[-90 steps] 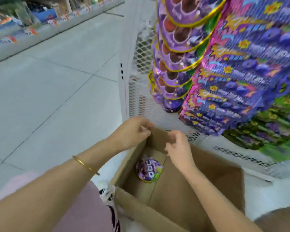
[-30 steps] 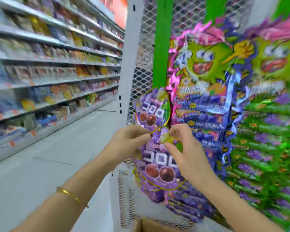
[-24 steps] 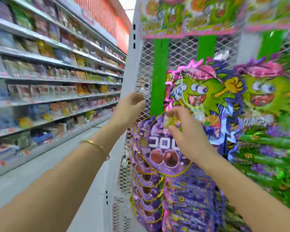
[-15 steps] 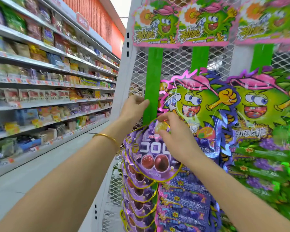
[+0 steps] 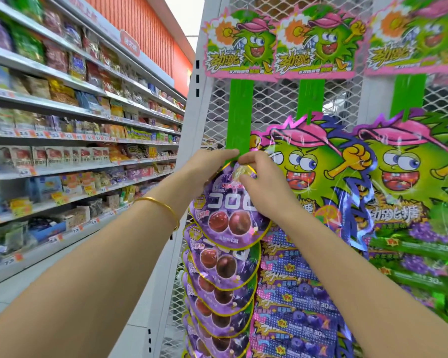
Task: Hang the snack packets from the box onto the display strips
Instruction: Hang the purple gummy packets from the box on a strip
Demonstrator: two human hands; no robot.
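A round purple snack packet with two grapes printed on it hangs topmost on the left green display strip. My right hand pinches the packet's top edge from the right. My left hand holds the strip's lower part right above the packet, fingertips nearly touching the right hand. Below the packet, several identical purple packets overlap down the same strip. The box is out of view.
A white mesh rack carries two more green strips with green monster-face packets and blue-purple packets. Cartoon header cards top the rack. Stocked store shelves line the aisle on the left.
I rose from the box on the floor with one purple packet. Both hands lifted it up the left strip, and the left hand shifted onto the strip above it.
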